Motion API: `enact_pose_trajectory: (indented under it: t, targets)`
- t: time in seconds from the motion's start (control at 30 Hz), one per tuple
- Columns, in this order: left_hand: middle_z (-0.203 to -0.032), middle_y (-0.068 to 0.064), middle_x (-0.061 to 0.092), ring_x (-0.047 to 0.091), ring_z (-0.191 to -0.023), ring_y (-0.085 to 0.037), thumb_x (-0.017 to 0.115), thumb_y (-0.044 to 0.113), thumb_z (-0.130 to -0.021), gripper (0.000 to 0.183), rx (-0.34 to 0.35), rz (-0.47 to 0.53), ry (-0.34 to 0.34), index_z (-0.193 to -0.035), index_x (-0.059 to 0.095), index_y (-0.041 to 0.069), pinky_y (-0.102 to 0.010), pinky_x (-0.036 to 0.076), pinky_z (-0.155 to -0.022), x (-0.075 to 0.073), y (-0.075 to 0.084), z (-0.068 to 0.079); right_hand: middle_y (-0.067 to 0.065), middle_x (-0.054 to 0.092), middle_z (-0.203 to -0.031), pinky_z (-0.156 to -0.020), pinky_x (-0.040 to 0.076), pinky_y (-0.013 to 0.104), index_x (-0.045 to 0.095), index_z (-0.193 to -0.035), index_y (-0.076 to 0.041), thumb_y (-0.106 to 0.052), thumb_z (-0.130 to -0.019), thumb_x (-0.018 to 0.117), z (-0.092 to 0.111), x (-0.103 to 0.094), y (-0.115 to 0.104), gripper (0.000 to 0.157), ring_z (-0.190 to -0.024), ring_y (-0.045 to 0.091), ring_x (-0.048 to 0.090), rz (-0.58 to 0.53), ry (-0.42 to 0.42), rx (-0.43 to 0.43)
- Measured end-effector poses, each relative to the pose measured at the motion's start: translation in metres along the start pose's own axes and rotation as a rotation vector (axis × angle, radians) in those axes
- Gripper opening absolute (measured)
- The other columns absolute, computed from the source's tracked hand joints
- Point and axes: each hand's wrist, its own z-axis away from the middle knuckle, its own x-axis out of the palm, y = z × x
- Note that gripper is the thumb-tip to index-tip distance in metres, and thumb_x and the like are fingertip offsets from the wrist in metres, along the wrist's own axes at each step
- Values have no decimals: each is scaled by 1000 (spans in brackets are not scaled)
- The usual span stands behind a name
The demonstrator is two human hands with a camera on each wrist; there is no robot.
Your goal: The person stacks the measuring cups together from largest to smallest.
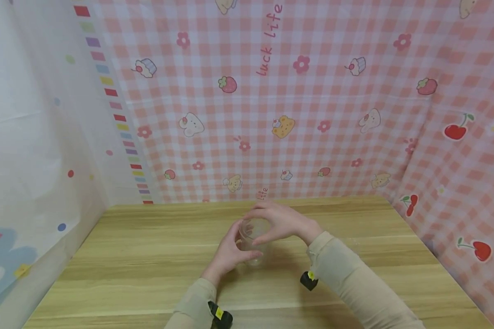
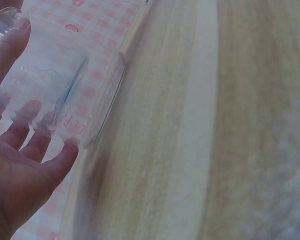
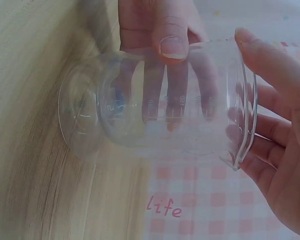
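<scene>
A clear, see-through beaker (image 1: 256,228) with a pouring lip is between both hands over the middle of the table. In the right wrist view, a measuring scale (image 3: 175,115) is printed on its wall. Two close rim lines (image 3: 251,115) and two base outlines show there, as though one vessel sits inside another. My left hand (image 1: 227,253) grips the body, thumb on the near side and fingers spread behind the wall. From above, my right hand (image 1: 281,222) holds the rim, its thumb and fingers on opposite sides. The base (image 2: 110,100) is close to the wood in the left wrist view.
The wood-grain table (image 1: 148,256) reaches back to a pink checked cloth (image 1: 247,114). Another checked cloth (image 1: 469,183) hangs on the right, and a white patterned cloth (image 1: 37,137) on the left. Black wrist cameras sit on both sleeves.
</scene>
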Motion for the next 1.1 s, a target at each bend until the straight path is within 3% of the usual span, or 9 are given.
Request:
enact_pose_trajectory:
  t: [0.8,1.1]
  targets:
    - [-138,-10,53,46,-131,-33,88,17,-75,88,38,2,1,-148,38,18,-59,35,-107,0,-1,0,4,58,-126,-97,48,38,63,-132,-10,-42,-79,83,1,-3,-1,65,-115,19,55,-29,5,-38]
    - [-138,-10,53,48,-130,-30,89,18,-73,88,32,0,6,-146,40,20,-54,38,-106,0,0,1,3,58,-125,-97,48,36,63,-131,-10,-44,-79,82,1,-3,-2,66,-114,18,55,-5,3,-53]
